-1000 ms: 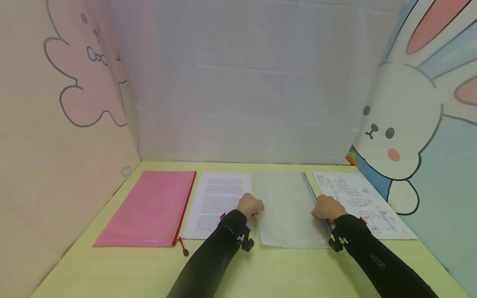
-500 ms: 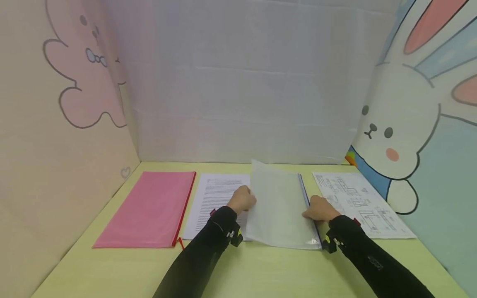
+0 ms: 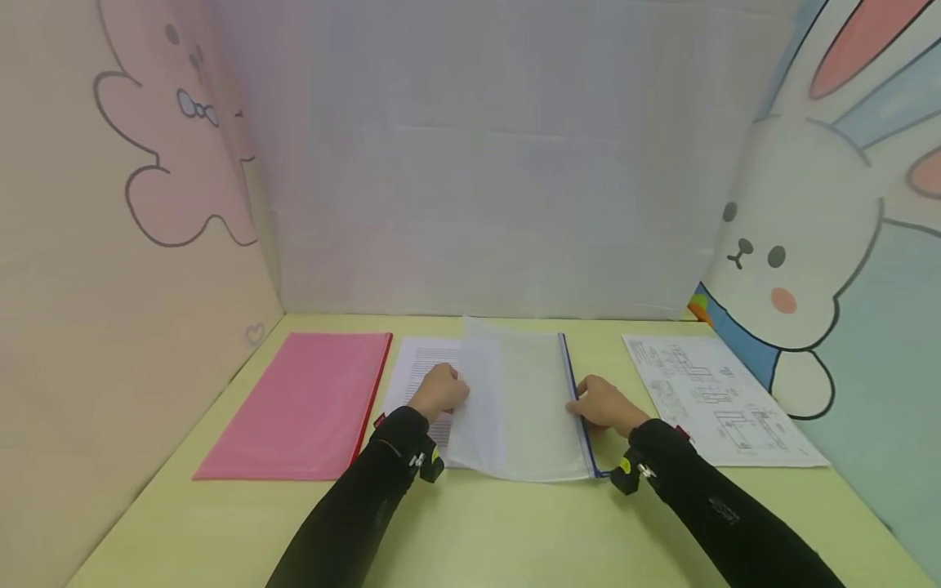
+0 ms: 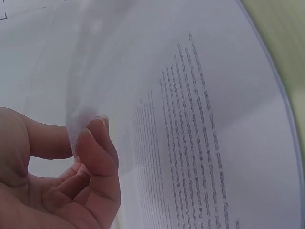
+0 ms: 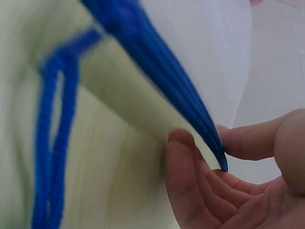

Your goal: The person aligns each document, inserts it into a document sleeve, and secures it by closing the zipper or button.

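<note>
On the yellow-green table (image 3: 515, 531), walled in by cartoon rabbit panels (image 3: 801, 220), four flat things lay in a row. At the far left was a pink zip pouch (image 3: 309, 404); right of it a printed text sheet (image 3: 422, 371), partly covered by a translucent white zip pouch (image 3: 525, 400); well apart at the right lay a sheet of line drawings (image 3: 713, 396). The white pouch sat near the middle of the table, its left edge raised off the text sheet and its blue zipper edge (image 3: 575, 400) along the right side. The left hand (image 3: 439, 390) pinched the pouch's left edge between thumb and forefinger, as the left wrist view showed. The right hand (image 3: 604, 402) grasped the zipper edge, thumb above and fingers (image 5: 190, 186) curled beneath it. A blue pull cord (image 5: 52, 143) hung blurred beside that edge.
</note>
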Demonstrator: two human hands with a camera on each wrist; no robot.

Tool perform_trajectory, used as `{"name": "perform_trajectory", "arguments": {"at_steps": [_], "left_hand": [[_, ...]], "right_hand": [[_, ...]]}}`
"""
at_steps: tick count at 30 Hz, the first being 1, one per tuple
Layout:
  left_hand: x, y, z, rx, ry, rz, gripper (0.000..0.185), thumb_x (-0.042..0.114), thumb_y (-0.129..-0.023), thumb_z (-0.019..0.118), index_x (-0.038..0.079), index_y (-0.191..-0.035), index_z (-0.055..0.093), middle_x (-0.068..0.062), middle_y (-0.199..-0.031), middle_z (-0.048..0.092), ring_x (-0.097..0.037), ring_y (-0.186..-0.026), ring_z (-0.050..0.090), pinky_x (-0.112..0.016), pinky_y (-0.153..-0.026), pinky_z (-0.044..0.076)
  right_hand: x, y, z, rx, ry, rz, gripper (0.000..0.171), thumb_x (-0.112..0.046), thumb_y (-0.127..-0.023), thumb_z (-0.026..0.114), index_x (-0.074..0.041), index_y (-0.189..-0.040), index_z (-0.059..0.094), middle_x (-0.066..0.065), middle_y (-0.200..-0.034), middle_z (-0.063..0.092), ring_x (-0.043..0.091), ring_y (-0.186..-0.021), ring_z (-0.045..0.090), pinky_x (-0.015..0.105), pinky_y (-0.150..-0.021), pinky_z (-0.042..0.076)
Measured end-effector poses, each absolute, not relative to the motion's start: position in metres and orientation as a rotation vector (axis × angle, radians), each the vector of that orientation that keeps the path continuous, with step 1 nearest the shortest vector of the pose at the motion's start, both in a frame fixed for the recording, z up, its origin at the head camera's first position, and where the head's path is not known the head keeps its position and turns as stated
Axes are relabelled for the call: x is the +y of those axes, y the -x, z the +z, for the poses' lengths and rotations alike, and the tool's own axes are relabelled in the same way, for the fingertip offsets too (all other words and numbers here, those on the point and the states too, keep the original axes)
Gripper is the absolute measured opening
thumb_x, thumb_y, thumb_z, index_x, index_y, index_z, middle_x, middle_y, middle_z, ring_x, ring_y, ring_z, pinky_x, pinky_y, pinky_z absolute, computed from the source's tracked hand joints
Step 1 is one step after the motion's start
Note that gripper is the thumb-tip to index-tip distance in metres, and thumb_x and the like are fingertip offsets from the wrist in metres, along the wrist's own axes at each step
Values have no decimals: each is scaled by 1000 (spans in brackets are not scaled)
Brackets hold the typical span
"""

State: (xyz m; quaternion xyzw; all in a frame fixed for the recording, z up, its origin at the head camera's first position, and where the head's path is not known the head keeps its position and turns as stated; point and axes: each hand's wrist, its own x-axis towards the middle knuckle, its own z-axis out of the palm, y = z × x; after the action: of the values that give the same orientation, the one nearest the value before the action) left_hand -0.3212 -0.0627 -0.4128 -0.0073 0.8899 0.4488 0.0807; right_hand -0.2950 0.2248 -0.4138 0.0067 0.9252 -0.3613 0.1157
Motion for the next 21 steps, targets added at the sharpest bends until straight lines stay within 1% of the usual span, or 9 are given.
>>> {"name": "perform_trajectory", "arguments": {"at_steps": [2, 5, 8, 11, 13, 17, 18, 19, 21], "left_hand": [[-67, 321, -413, 2668, 44, 1345, 36, 9, -95, 58, -10, -126, 55, -21, -116, 61, -31, -91, 61, -39, -72, 55], [-74, 322, -414, 2680, 60, 1350, 36, 8, -94, 56, -11, -124, 55, -22, -116, 61, -32, -93, 60, -38, -70, 54], [-80, 323, -416, 2696, 72, 1344, 36, 7, -92, 55, -12, -123, 55, -22, -113, 61, -31, -92, 59, -36, -66, 52], [-85, 320, -417, 2718, 81, 1330, 32, 7, -92, 54, -12, -118, 55, -19, -105, 59, -30, -88, 57, -34, -65, 49], [-87, 318, -416, 2728, 92, 1318, 30, 7, -92, 53, -12, -115, 54, -18, -101, 58, -30, -87, 56, -34, -66, 48], [-92, 316, -417, 2754, 123, 1269, 25, 7, -92, 53, -10, -110, 53, -16, -95, 55, -29, -82, 55, -34, -64, 48], [-93, 317, -418, 2763, 121, 1261, 21, 7, -91, 53, -9, -106, 53, -15, -93, 54, -28, -80, 54, -33, -62, 47], [-94, 318, -419, 2774, 114, 1248, 15, 6, -90, 52, -7, -98, 52, -13, -87, 52, -26, -74, 52, -32, -59, 46], [-96, 321, -421, 2793, 95, 1240, 8, 4, -89, 51, -2, -86, 48, -9, -79, 46, -23, -65, 48, -30, -53, 42]], "right_hand": [[221, 294, -414, 2606, -45, -1190, 47, -14, -99, 64, 14, -131, 44, 20, -101, 60, 24, -79, 63, 34, -67, 57], [217, 290, -415, 2439, -60, -1365, 53, -16, -100, 64, 13, -137, 39, 24, -114, 58, 27, -91, 63, 39, -80, 58], [213, 285, -416, 2253, -42, -1551, 52, -15, -101, 62, 14, -138, 39, 27, -123, 56, 31, -103, 62, 46, -92, 55], [209, 278, -416, 2086, 44, -1665, 45, -11, -102, 58, 16, -134, 43, 24, -124, 58, 29, -106, 62, 46, -96, 53], [206, 272, -416, 2035, 78, -1674, 39, -10, -101, 57, 16, -129, 48, 20, -121, 61, 25, -103, 63, 42, -92, 54], [203, 261, -419, 1946, 115, -1626, 31, -10, -101, 56, 14, -121, 54, 17, -109, 66, 23, -84, 63, 35, -73, 56], [203, 258, -419, 1921, 118, -1613, 29, -11, -102, 56, 13, -119, 55, 16, -104, 66, 22, -78, 62, 33, -69, 56], [204, 254, -419, 1900, 132, -1597, 28, -11, -102, 56, 13, -116, 57, 16, -97, 67, 21, -72, 61, 31, -65, 55], [207, 249, -419, 1891, 155, -1555, 25, -13, -102, 56, 11, -108, 61, 13, -85, 65, 18, -63, 58, 28, -60, 53]]}}
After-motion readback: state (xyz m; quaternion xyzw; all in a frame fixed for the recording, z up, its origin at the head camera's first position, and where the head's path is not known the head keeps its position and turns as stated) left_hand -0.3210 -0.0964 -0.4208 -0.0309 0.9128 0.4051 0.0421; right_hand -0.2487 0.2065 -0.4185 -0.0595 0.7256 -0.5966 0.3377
